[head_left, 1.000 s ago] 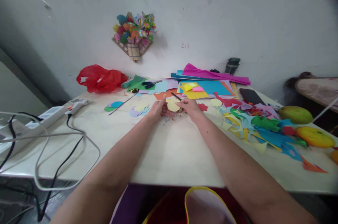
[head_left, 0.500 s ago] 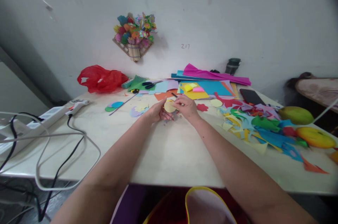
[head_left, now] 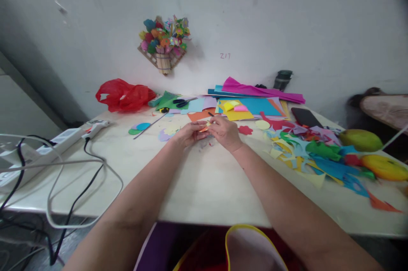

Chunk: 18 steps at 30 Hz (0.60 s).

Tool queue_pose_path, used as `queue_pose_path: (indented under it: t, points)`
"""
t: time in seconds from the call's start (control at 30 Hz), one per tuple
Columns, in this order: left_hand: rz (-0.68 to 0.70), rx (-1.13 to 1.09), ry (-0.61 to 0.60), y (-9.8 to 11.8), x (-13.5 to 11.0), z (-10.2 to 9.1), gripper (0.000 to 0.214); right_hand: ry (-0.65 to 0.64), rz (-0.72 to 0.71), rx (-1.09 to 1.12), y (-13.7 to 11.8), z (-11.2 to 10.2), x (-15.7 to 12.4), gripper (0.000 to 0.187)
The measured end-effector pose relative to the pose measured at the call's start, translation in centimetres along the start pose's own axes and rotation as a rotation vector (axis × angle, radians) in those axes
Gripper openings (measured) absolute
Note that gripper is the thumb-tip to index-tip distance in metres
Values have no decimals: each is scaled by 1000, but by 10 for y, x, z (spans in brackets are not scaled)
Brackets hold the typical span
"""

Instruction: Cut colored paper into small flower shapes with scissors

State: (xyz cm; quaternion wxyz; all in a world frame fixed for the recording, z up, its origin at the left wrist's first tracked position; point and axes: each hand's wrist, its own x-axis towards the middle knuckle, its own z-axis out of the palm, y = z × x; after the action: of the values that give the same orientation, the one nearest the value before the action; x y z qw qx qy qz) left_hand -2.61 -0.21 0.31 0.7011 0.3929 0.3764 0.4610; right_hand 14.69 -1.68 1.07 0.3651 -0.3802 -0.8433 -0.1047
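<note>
By the fingers of the left hand [head_left: 190,133] and right hand [head_left: 225,133], a small yellowish paper piece [head_left: 208,124] is pinched above the middle of the counter [head_left: 210,186], seemingly so that it is steadied from both sides, while a dark stick [head_left: 211,114] is apparently tucked in the right-hand grip. Beyond, scissors [head_left: 182,103] and coloured sheets [head_left: 267,107] are laid, presumably for easy reach; at right, paper scraps [head_left: 306,152] are heaped, likely to be out of the way.
</note>
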Motion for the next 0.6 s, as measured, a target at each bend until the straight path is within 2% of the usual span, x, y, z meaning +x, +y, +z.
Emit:
queue_pose_path:
  t: [0.17,0.27,0.33,0.43,0.47,0.53,0.6]
  points:
    - [247,89,106,-3,-1,3,55,5,35,92,7,10,-4,16]
    - [386,137,137,-3,0,4,69,93,137,303,17,19,-5,34]
    - [450,191,164,-3,2,3,73,157,279,498,23,24,-4,36]
    - [517,268,153,-5,5,1,76,187,588,737,27,26,-1,25]
    - [533,289,137,-5,5,1,77,164,688,797,27,25,-1,24]
    - [547,328,113,-7,6,3,78,81,832,898,24,21,0,33]
    - [537,361,106,-8,5,6,77,8,880,977,20,16,0,42]
